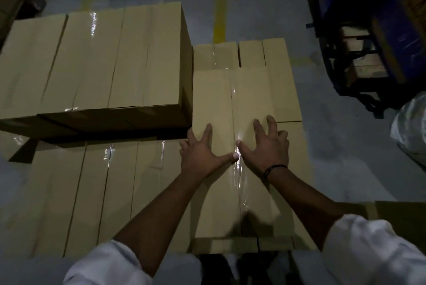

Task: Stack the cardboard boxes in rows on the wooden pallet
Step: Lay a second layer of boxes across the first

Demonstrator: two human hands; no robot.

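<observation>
left hand — splayed flat on top box, gripping nothing | right hand — likewise (thumbs nearly touching at the tape seam) | taller stack just left

1. Both forearms reach forward side by side, bare below white sleeves pushed up to the elbows.
2. The left hand lies palm-down on the cardboard box at its left edge, fingers straight and spread.
3. The right hand lies palm-down on the box's right half, fingers splayed, the outermost reaching past the box's right edge.
4. The thumb tips sit close together over the box's middle.
5. A dark band circles the right wrist.
</observation>
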